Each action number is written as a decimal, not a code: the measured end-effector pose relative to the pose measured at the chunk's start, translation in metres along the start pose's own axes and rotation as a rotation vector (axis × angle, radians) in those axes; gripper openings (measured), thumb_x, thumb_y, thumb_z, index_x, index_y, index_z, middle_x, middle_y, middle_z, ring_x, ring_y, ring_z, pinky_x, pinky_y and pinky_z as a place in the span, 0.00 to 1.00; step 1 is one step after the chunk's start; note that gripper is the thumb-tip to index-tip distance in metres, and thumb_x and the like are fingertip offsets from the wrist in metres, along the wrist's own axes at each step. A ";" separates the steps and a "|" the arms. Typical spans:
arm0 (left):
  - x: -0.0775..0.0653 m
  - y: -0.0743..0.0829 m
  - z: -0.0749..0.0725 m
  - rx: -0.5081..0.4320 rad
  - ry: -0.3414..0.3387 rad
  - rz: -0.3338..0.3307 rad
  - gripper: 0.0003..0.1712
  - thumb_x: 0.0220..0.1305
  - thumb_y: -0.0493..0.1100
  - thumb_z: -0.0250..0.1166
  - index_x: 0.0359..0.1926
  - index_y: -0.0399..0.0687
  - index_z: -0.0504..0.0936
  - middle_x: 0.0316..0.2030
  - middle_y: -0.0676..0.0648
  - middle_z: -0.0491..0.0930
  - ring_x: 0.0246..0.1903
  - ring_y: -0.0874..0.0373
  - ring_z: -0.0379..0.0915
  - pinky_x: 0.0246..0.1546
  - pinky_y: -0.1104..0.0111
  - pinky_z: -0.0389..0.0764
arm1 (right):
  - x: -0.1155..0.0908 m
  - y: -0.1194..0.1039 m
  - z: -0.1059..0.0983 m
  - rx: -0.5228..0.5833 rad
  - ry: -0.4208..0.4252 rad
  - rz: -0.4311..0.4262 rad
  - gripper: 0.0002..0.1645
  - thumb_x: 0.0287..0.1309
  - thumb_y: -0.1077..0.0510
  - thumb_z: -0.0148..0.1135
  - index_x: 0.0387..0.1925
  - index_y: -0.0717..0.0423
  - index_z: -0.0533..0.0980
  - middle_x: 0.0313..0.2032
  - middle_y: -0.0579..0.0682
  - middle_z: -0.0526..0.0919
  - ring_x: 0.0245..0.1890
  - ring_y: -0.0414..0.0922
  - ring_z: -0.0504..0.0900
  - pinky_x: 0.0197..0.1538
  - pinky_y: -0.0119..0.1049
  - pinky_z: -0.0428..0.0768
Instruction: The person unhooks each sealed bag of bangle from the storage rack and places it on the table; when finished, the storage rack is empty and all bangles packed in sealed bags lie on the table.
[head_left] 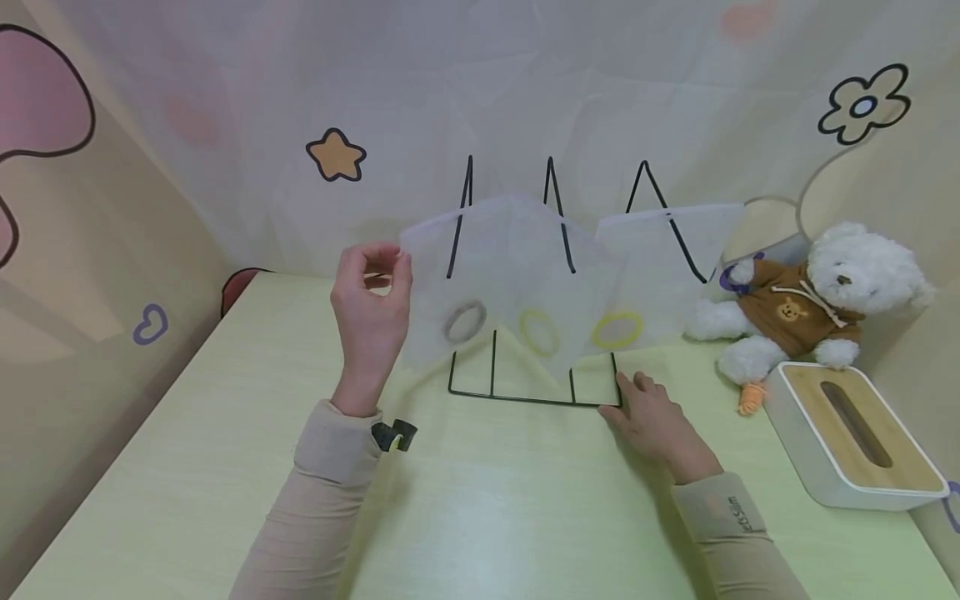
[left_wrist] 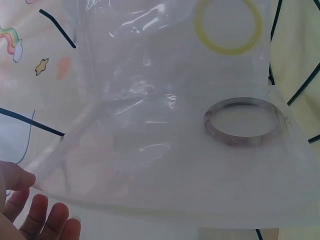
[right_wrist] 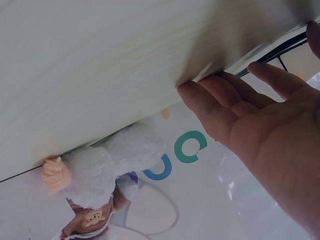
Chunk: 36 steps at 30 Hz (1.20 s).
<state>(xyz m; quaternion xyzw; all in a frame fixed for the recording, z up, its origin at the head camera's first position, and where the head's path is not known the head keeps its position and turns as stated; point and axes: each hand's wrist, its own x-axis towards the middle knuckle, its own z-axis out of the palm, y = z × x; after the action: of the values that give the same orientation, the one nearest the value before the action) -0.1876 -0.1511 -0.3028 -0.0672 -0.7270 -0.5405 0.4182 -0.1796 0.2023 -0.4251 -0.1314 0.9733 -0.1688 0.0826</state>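
Observation:
Translucent plastic bags hang across a black wire rack (head_left: 532,401) on the table. My left hand (head_left: 372,308) pinches the upper outer corner of the left bag (head_left: 442,250), which holds a grey bangle (left_wrist: 242,121). Beside it, the middle bag (head_left: 558,250) shows a pale yellow bangle (head_left: 522,327). A brighter yellow bangle (head_left: 637,330) lies low in the right bag (head_left: 675,250). Down at the rack's front right corner rests my right hand (head_left: 656,421), its fingers fairly straight and touching the wire and table. The bags hide much of the rack.
To the right sits a white teddy bear (head_left: 802,308) in a brown hoodie. In front of it stands a white tissue box (head_left: 806,442) with a wooden lid. A patterned cloth (head_left: 420,108) hangs behind the table.

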 end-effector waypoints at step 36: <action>0.000 0.001 0.001 0.041 0.052 0.089 0.10 0.64 0.41 0.66 0.40 0.37 0.87 0.29 0.44 0.80 0.31 0.54 0.72 0.30 0.66 0.70 | 0.002 0.002 0.002 0.005 0.010 0.005 0.42 0.72 0.46 0.49 0.70 0.73 0.53 0.67 0.77 0.53 0.64 0.74 0.54 0.55 0.73 0.62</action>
<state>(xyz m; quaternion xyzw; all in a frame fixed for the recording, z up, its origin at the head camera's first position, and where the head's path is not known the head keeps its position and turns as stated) -0.1874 -0.1499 -0.3020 -0.0768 -0.7230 -0.5078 0.4620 -0.1812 0.2033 -0.4281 -0.1278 0.9737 -0.1715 0.0787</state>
